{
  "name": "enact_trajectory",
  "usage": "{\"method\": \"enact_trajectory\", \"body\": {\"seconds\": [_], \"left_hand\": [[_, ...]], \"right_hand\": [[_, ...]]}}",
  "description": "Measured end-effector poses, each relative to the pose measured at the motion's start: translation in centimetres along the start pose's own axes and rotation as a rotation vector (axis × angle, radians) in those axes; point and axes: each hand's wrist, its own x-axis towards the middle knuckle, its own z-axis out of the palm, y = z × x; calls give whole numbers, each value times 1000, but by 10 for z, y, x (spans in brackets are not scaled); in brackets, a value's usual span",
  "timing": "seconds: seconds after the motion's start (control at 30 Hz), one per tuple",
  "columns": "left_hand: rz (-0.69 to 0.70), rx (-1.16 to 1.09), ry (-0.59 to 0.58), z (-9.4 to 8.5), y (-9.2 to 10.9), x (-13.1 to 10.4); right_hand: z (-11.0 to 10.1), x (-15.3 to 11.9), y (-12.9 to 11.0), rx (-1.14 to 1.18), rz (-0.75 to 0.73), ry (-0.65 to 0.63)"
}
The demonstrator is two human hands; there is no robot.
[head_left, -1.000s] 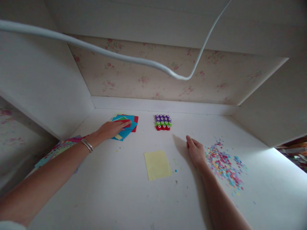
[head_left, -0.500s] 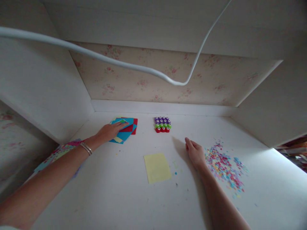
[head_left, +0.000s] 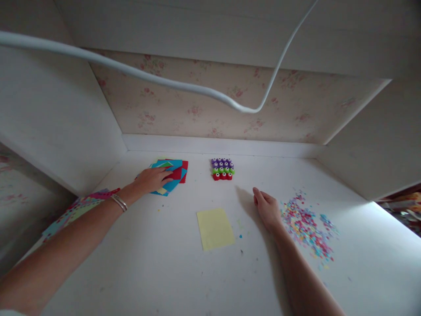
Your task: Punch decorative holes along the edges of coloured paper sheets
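Note:
My left hand, with a bracelet at the wrist, rests on a loose pile of blue, red, green and yellow paper pieces at the back left, its fingers apart. My right hand is closed above the white table, right of the middle; whether anything is inside its curled fingers is hidden. Between the hands, nearer to me, a pale yellow paper square lies flat. Behind it, near the wall, stand rows of purple, green and red pieces with eye-like white tops.
Colourful confetti is scattered on the right of the white table. Punched coloured sheets lie at the far left, partly behind my left forearm. A white cable hangs across the view. Side panels flank the table.
The fingers of my left hand have spread and drawn back slightly on the paper pile, showing more of the green piece. My right hand stays closed in nearly the same place.

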Motion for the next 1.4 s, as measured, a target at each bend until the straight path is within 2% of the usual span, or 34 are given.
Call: {"method": "enact_trajectory", "body": {"seconds": [0.17, 0.37, 0.6, 0.73, 0.97, 1.1, 1.2, 1.27, 1.4], "left_hand": [[43, 7, -21, -1, -2, 1], [-23, 16, -12, -3, -1, -3], [12, -68, -37, -3, 4, -5], [-24, -111, -13, 2, 7, -4], [-109, -199, 8, 5, -7, 1], [-170, -262, 73, 6, -16, 2], [-255, -296, 174, 1, -27, 2], [-320, -297, 255, -8, -38, 1], [-385, -247, 377, -40, -62, -4]], "right_hand": [[0, 0, 1, 10, 4, -12], [1, 1, 4, -1, 3, -12], [1, 3, 7, -19, -14, -17], [1, 2, 5, -20, -10, -17], [0, 0, 1, -30, -4, -29], [1, 1, 4, -25, -3, -24], [1, 2, 4, -22, 2, -24], [1, 2, 4, -31, 3, -27], [1, 3, 4, -45, 3, -32]]}}
